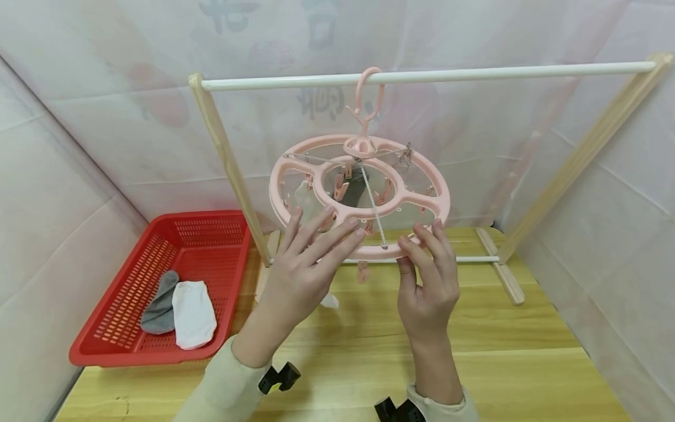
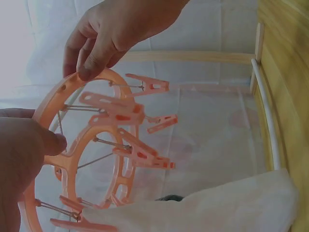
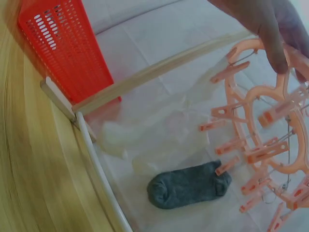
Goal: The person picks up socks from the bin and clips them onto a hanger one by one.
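A round pink clip hanger (image 1: 369,252) hangs by its hook (image 1: 361,94) from a white rod, its ring tilted towards me. My left hand (image 1: 300,278) grips the ring's near left part, fingers spread over the top and the thumb (image 2: 57,143) underneath. At the near right, my right hand (image 1: 429,287) pinches the rim between thumb and fingers. Several pink clothespins (image 3: 231,112) dangle below the ring. A grey sock (image 3: 189,186) is clipped at the far side. A white sock (image 2: 212,208) hangs from a clip on the left, partly hidden by my left hand in the head view.
The white rod (image 1: 474,75) spans two wooden uprights (image 1: 585,155) standing on the wooden table (image 1: 474,351). At left is a red basket (image 1: 211,258) holding a grey sock (image 1: 160,305) and a white sock (image 1: 193,313). Pale cloth walls surround the table.
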Available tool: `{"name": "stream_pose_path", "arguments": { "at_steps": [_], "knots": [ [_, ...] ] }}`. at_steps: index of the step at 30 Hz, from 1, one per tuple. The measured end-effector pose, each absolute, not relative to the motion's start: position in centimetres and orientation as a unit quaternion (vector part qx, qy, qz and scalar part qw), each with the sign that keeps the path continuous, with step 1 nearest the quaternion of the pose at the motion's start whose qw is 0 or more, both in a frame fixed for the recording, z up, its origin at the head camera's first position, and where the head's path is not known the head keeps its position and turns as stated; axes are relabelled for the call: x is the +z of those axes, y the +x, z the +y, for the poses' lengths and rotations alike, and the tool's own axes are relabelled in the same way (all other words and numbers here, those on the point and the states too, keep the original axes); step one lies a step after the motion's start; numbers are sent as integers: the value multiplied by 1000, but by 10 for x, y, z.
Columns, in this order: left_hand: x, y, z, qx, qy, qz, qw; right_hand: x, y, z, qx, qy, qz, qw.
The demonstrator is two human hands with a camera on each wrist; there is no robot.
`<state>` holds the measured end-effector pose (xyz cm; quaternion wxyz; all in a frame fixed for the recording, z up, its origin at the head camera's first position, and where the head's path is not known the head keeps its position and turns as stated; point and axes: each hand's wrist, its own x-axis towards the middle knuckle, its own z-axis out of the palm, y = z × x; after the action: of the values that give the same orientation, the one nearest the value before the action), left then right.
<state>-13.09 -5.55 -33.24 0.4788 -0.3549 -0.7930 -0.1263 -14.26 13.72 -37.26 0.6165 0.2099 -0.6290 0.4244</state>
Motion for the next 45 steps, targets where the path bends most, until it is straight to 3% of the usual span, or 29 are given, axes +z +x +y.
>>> {"name": "stream_pose_path", "arguments": {
  "at_steps": [11, 15, 24, 27, 45],
  "knots": [
    [-327, -133, -61, -173, -352, -791, 470, -364, -136, 117, 488, 205, -505, 682],
    [-327, -134, -61, -182, -356, -787, 470, -374, -135, 118, 565, 251, -534, 577],
    [-329, -134, -61, -194, -359, -791, 455, -390, -131, 127, 658, 299, -670, 169],
    [-330, -135, -61, -198, -358, -792, 452, -390, -131, 130, 703, 288, -645, 85],
    [-336, -139, -61, -213, -364, -796, 433, -389, -132, 141, 741, 299, -601, 23]
  ]
}}
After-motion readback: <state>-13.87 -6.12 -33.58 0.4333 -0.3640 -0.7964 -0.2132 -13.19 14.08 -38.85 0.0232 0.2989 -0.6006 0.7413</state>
